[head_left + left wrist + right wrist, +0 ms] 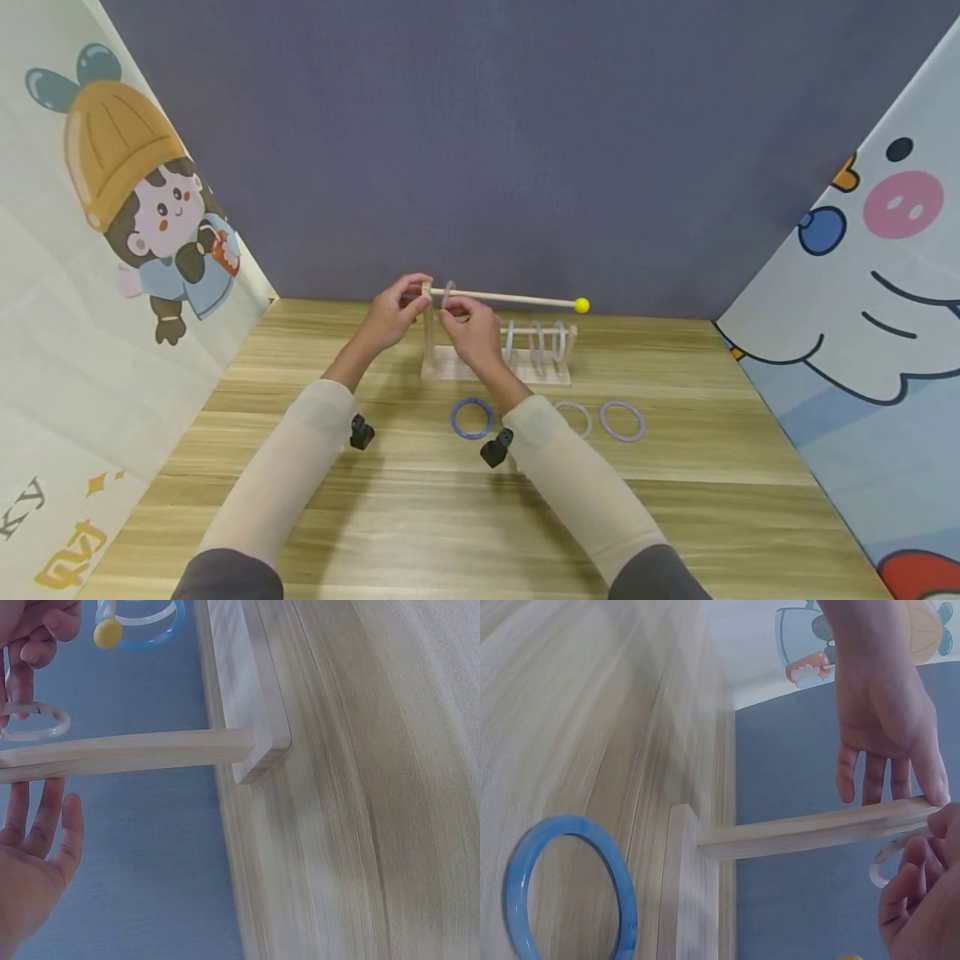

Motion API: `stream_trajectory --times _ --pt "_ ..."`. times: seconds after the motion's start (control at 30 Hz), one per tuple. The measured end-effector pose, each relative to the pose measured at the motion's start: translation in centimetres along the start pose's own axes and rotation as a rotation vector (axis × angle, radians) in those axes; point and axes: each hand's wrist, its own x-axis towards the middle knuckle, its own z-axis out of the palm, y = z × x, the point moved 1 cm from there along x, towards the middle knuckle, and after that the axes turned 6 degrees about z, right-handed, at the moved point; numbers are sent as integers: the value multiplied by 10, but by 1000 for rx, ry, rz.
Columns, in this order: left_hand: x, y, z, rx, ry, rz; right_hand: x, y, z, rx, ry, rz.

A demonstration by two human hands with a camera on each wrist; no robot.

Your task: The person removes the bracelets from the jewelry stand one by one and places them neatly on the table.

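A wooden rack (442,367) stands near the back of the table, its upper rod (517,298) tipped with a yellow ball (582,306). My left hand (392,315) grips the top of the left post (795,834), thumb on one side and fingers on the other. A pale translucent ring (449,287) hangs around the upper rod close to that post, and my right hand (476,333) pinches it. Several rings, among them a whitish one (559,342), hang on the lower rod, which my right hand partly hides.
On the table (420,517) in front of the rack lie a blue ring (453,419), a pale ring (589,421) partly behind the right sleeve, and a purple ring (642,423). A dark blue panel (487,150) rises behind; printed panels flank both sides.
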Motion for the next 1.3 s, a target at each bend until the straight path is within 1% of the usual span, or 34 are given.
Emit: stream_trajectory --times 0.2,0.37,0.6,0.77,0.9,0.93,1.03,1.13,1.17,1.3 --pt "1 -1 2 -7 8 -5 2 2 -5 31 20 -21" --pt "1 -1 2 -10 9 -2 2 3 -10 59 15 -24" --pt "0 -2 2 -21 10 7 1 7 -18 53 31 -22" --pt "1 -3 2 -36 14 4 2 11 -22 73 32 -15" --pt "1 -1 2 -29 3 -17 2 13 -27 89 24 -19" --pt "0 5 2 -25 -4 -22 1 14 -28 89 21 -20" --pt "-1 5 1 -21 -8 -22 1 15 -33 88 15 -28" --pt "-2 5 -1 -14 -9 -8 0 16 -36 81 26 -36" --pt "-1 0 -1 -14 -7 -3 0 17 -38 81 30 -40" --pt "-1 0 -2 -8 -17 -3 0 18 -42 75 39 -37"
